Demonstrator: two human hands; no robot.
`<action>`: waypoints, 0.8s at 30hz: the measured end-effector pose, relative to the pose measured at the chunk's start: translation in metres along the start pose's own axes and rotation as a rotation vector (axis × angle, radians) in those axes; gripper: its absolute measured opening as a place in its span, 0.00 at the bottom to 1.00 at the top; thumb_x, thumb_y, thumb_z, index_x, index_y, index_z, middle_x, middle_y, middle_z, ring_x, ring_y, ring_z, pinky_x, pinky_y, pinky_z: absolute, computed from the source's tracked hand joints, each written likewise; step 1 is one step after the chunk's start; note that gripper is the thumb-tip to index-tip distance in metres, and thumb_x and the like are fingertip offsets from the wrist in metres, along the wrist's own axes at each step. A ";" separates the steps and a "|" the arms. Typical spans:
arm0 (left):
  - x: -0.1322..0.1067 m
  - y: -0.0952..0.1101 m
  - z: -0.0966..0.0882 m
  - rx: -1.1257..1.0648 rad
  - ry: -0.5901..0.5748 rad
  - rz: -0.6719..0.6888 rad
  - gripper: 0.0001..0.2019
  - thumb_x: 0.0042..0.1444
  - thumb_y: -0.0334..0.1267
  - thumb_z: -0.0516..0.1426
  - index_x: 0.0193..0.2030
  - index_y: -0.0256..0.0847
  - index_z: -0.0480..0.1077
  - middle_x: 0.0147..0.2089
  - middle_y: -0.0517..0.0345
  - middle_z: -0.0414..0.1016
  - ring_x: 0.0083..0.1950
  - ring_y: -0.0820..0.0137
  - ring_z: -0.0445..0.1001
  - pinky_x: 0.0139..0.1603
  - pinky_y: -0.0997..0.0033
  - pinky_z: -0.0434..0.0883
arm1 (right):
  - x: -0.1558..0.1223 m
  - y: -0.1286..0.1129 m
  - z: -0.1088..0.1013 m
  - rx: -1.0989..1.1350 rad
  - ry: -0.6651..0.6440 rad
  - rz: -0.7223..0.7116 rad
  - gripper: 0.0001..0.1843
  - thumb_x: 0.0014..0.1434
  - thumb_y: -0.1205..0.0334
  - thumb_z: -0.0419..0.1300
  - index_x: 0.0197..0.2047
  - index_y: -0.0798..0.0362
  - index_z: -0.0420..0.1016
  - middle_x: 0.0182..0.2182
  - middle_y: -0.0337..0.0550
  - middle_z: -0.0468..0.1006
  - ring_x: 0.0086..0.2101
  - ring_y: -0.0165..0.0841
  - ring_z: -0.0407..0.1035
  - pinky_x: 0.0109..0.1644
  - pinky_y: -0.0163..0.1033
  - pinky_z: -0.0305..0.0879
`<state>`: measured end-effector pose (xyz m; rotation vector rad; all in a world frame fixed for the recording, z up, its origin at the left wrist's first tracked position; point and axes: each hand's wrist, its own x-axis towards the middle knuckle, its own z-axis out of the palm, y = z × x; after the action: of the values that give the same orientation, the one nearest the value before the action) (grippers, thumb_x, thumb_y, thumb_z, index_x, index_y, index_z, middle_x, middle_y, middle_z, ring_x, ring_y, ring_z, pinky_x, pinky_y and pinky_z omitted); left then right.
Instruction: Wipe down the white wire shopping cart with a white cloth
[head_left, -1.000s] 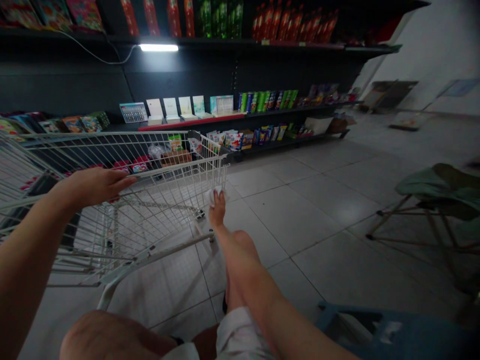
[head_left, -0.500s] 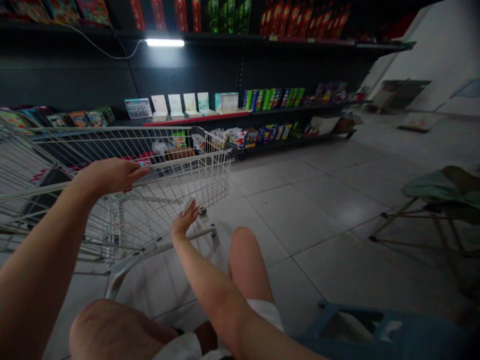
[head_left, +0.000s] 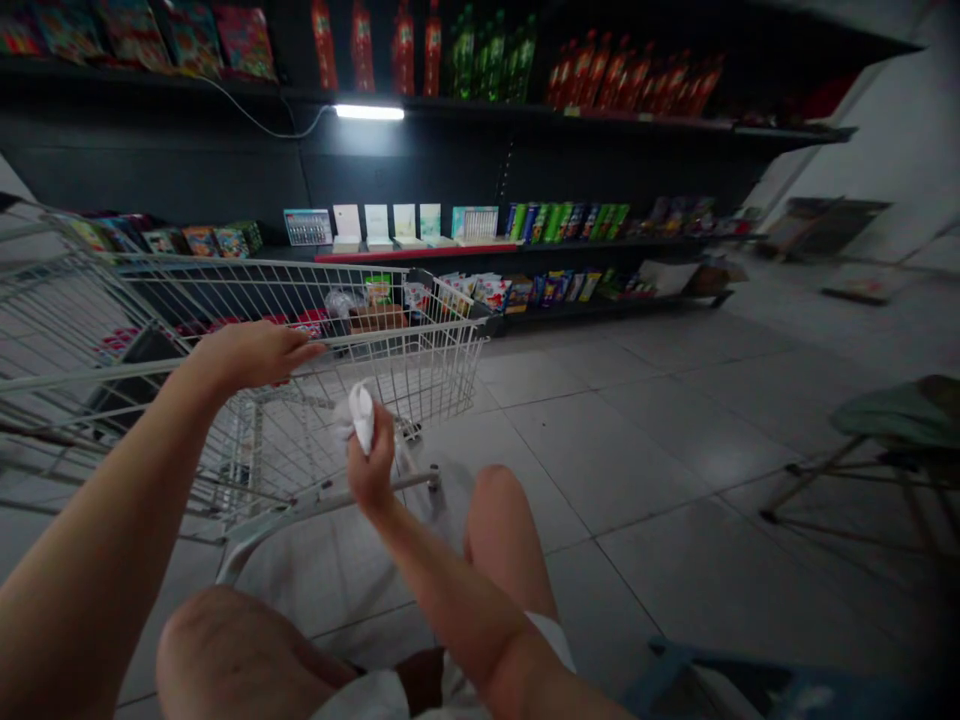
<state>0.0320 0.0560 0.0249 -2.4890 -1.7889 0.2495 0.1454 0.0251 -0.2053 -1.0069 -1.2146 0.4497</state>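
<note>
A wire shopping cart [head_left: 442,372] stands on the floor before me, side-on. My left hand [head_left: 251,355] is over its near top rail, palm down, with one finger stretched out along the rail and the others bent down around it. My right hand [head_left: 373,462] is closed on a crumpled white cloth [head_left: 363,415], part of which sticks up above the fist. This hand is in front of the cart's near side, above the lower frame bar [head_left: 300,515]. From this angle I cannot tell whether the cloth touches the wires.
Behind the cart runs a dark store shelf [head_left: 420,150] with bottles, boxes, cans and snack bags, lit by a lamp [head_left: 369,112]. A folding stool [head_left: 892,430] stands at the right. A blue plastic stool [head_left: 750,680] is at the lower right. My knees are close to the cart.
My right hand has risen and drawn back from the cart's lower side, and more of the white cloth shows. The left hand stays on the rail. The view has shifted slightly.
</note>
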 end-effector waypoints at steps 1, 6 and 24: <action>-0.004 0.000 0.000 -0.009 0.003 0.000 0.34 0.64 0.61 0.37 0.44 0.36 0.75 0.29 0.53 0.78 0.32 0.68 0.71 0.36 0.70 0.60 | 0.023 -0.004 -0.017 -0.071 0.044 -0.089 0.27 0.60 0.69 0.49 0.64 0.50 0.63 0.57 0.51 0.68 0.59 0.38 0.63 0.64 0.49 0.64; -0.020 -0.002 0.001 -0.005 0.046 0.014 0.38 0.62 0.66 0.35 0.37 0.36 0.74 0.28 0.54 0.76 0.30 0.70 0.68 0.33 0.72 0.56 | 0.106 0.011 -0.049 -0.438 0.143 -0.279 0.25 0.64 0.69 0.47 0.63 0.57 0.67 0.64 0.56 0.59 0.67 0.42 0.49 0.72 0.49 0.52; -0.052 -0.011 0.012 0.155 0.123 -0.006 0.33 0.65 0.60 0.36 0.45 0.43 0.76 0.32 0.52 0.77 0.32 0.66 0.71 0.31 0.72 0.56 | 0.229 -0.111 -0.069 -0.418 -1.072 0.127 0.23 0.55 0.74 0.53 0.55 0.59 0.71 0.43 0.48 0.79 0.45 0.35 0.74 0.48 0.39 0.73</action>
<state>0.0038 0.0096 0.0198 -2.3393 -1.6625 0.2204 0.2611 0.1141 0.0141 -1.2362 -2.2737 0.9220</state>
